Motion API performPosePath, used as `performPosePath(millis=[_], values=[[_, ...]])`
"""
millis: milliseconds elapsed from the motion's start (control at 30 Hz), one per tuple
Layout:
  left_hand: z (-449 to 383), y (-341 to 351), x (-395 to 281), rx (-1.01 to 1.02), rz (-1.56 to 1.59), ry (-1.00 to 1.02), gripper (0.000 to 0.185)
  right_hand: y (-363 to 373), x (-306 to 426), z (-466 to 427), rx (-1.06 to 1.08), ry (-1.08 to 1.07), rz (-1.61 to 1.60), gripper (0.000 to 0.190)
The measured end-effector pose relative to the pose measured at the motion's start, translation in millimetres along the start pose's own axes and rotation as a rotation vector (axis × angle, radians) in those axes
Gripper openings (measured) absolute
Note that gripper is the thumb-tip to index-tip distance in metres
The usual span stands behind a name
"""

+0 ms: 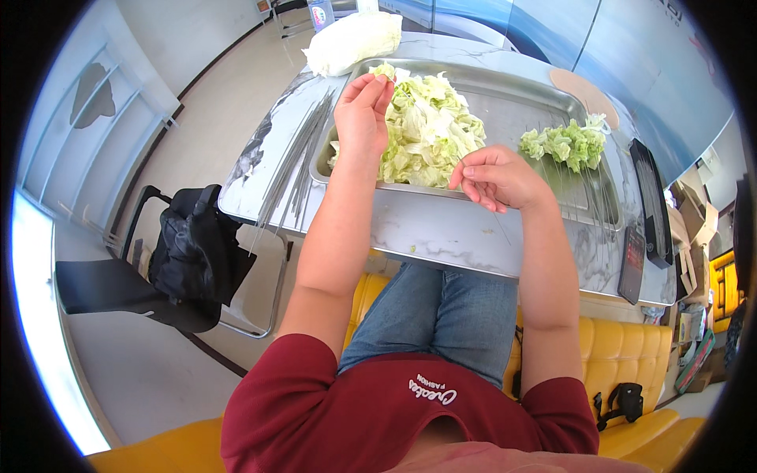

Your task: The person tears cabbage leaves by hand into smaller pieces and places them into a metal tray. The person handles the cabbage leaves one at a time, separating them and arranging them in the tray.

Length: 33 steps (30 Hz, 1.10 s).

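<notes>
My left hand [365, 109] pinches a small piece of pale green lettuce [383, 70] over the left part of a steel tray [491, 77]. My right hand [494, 177] is at the tray's near edge, thumb and forefinger together on a thin metal skewer [501, 227] that slants down toward the table's front edge. A heap of torn lettuce leaves [434, 124] fills the tray's left part, between and behind my hands. In the tray's right part lie thin skewers with bunched lettuce [568, 145] threaded on their far ends.
Many loose metal skewers [295, 159] lie on the marble-patterned table [437, 227] left of the tray. A white wrapped bundle [355, 42] stands at the back left. At the right are a long black case [650, 201], a phone [631, 263] and a round tan board [582, 94]. A black bag [189, 254] rests on a chair.
</notes>
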State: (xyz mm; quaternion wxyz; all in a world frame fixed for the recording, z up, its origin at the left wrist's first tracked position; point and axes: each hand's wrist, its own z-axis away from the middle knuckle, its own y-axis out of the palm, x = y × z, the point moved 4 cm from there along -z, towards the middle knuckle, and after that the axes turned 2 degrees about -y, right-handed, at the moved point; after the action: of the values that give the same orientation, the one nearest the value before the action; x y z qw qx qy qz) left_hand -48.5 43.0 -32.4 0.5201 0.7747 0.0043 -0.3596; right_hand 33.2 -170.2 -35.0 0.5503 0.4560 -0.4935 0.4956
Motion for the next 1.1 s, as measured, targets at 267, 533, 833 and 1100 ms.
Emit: performPosePath(millis=[267,533,833,1100], values=[[-1,1,0,0.021,-0.018,0.025,0.015,0,0,-1,-0.018,0.011,-0.024,0.024],[4,6,-8,0.047,-0.165,0.195,0.016,0,0,0,-0.032,0.026,-0.011,0.023],[8,7,-15,0.027,-0.610,0.430,0.013,-4,-1,0,-0.006,0.025,-0.053,0.023],[20,21,-16,0.109,-0.876,0.637,0.012,-4,0,2,-0.031,0.024,-0.048,0.024]])
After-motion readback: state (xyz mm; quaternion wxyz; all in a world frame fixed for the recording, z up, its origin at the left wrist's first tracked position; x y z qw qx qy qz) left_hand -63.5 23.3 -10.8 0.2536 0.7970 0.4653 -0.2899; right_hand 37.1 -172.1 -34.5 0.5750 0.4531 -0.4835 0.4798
